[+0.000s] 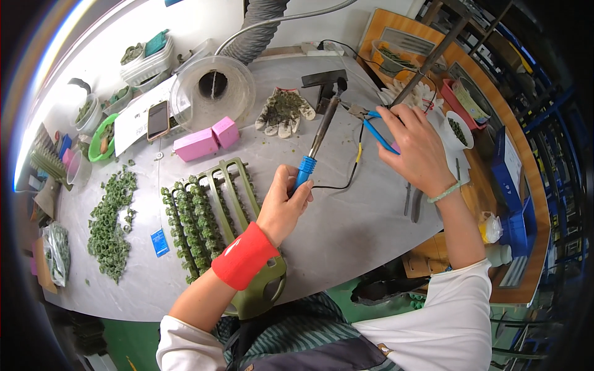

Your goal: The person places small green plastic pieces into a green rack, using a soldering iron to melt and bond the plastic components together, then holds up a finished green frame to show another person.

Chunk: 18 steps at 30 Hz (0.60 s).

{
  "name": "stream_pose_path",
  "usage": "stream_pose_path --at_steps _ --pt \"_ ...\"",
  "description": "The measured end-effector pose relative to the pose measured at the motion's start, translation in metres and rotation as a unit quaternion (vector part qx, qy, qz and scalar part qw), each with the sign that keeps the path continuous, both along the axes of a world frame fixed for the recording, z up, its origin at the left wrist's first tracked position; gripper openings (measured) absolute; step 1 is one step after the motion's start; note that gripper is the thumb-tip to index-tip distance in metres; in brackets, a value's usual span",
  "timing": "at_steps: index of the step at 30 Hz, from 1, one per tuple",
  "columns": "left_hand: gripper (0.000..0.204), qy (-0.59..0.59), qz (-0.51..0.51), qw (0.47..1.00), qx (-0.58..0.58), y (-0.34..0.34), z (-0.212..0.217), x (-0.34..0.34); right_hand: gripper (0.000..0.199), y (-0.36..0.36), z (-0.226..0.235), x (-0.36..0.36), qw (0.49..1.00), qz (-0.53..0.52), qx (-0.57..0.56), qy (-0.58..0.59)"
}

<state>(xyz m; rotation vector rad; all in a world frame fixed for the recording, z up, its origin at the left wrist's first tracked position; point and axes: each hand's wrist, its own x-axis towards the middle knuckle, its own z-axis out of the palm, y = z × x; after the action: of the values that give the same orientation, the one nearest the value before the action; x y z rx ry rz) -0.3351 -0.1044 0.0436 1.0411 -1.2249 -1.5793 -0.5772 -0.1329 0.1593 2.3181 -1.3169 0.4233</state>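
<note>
My left hand [286, 201], with a red wristband, grips the blue handle of a soldering iron [318, 139]; its dark shaft points up to a black stand [323, 83]. My right hand [413, 148] holds blue-handled pliers [375, 130], jaws pointing left near the iron's tip. A thin black and yellow wire [354, 167] runs between the two hands. Under my left forearm lies a green slotted rack [216, 210] filled with rows of small green ring parts.
A pile of green parts [111, 222] lies at left. Two pink blocks [207, 139], a phone [158, 119], a clear round dish [213, 89] under a grey duct and a dirty glove [283, 111] sit behind. Bins and a white cup [459, 130] stand at right.
</note>
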Motion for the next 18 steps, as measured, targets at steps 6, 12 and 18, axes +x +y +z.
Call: stream_pose_path --at_steps 6,12,18 --pt "0.016 0.001 -0.001 1.000 -0.004 0.0001 -0.0010 0.0009 0.051 -0.0006 -0.0008 0.0006 1.000 -0.003 0.001 0.007" --pt "0.016 0.001 -0.001 1.000 -0.006 0.0006 -0.0006 -0.0001 0.051 -0.0010 -0.0022 0.0008 1.000 -0.010 -0.001 0.018" --pt "0.017 -0.020 0.010 0.999 -0.040 -0.0005 -0.0050 -0.0005 0.049 -0.0013 -0.0032 0.0046 0.999 -0.035 0.024 0.022"
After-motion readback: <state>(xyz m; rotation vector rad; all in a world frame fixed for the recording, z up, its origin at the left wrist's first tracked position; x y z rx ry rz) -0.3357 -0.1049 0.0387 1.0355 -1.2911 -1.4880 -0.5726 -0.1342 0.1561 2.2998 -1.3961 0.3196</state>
